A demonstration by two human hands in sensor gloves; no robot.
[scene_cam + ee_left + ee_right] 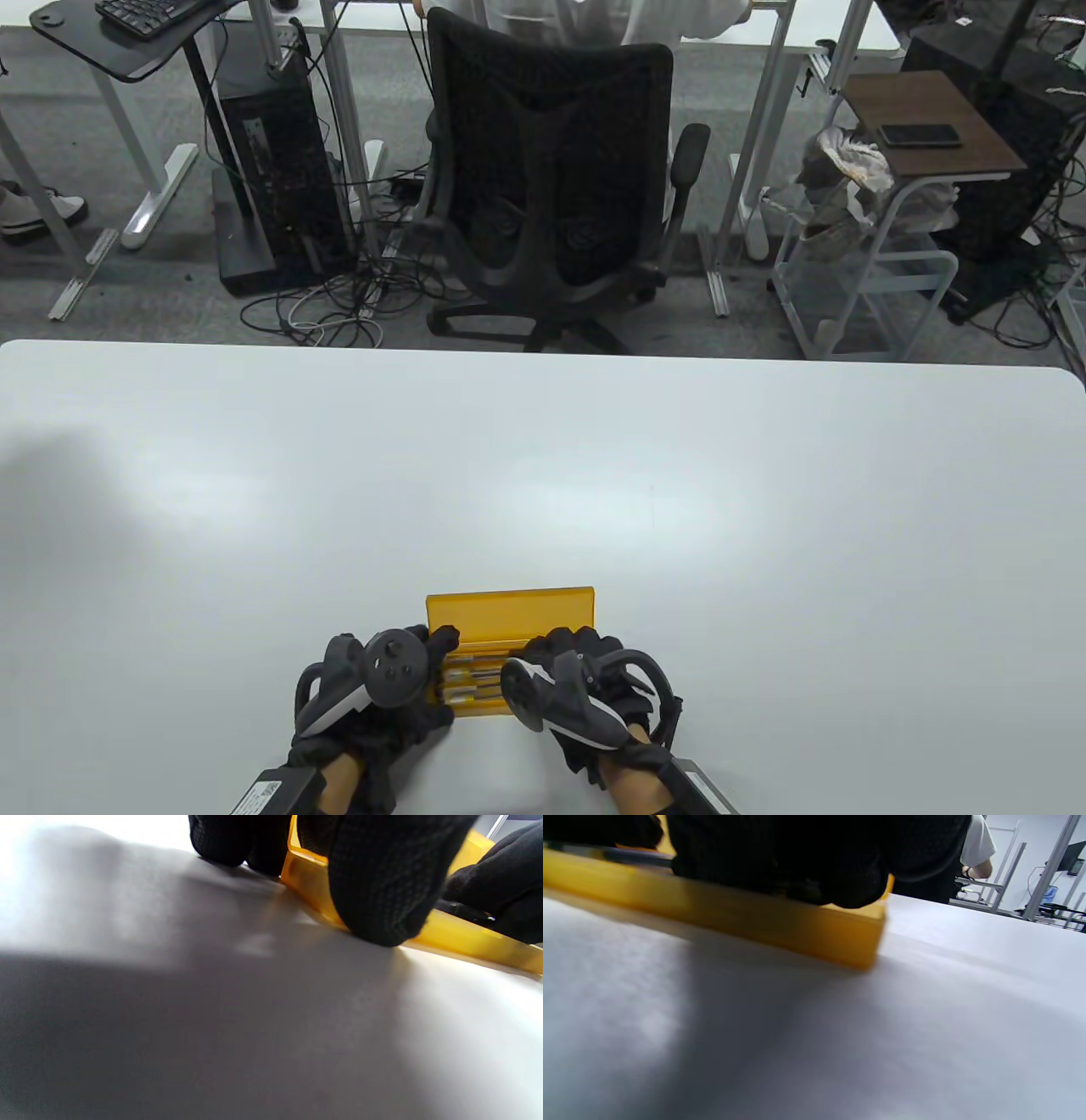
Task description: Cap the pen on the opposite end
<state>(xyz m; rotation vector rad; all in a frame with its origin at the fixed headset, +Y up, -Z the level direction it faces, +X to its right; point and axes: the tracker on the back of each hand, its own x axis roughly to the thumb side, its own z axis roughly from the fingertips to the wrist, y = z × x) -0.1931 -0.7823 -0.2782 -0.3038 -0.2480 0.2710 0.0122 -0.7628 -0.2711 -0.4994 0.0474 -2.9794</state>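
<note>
In the table view, low in the centre of the frame, we see an open yellow pen case (509,609) lying on the white table (543,475), its lid standing up along the far side. Several pens (477,671) lie in the tray side by side, their long axes running left to right across the picture. Our left hand (373,688) sits at the case's left end and our right hand (577,688) at its right end, fingers reaching in over the tray from both sides. The trackers hide most of the fingers, so we cannot tell here whether either hand has hold of a pen. Neither hand is clearly the nearer: the pens lie between them.

In the left wrist view, upper right of the frame, the left hand's gloved fingers (373,891) press against the yellow wall of the case (466,938), one fingertip down on the table beside it. It rests on the case; no pen shows between these fingers.

In the right wrist view, along the top of the frame, the right hand's fingers (806,861) curl over the case's rim into the tray, with a dark shaft at upper left that may be a pen. Whether they pinch anything we cannot tell. We judge a pen has yet to be lifted out.
</note>
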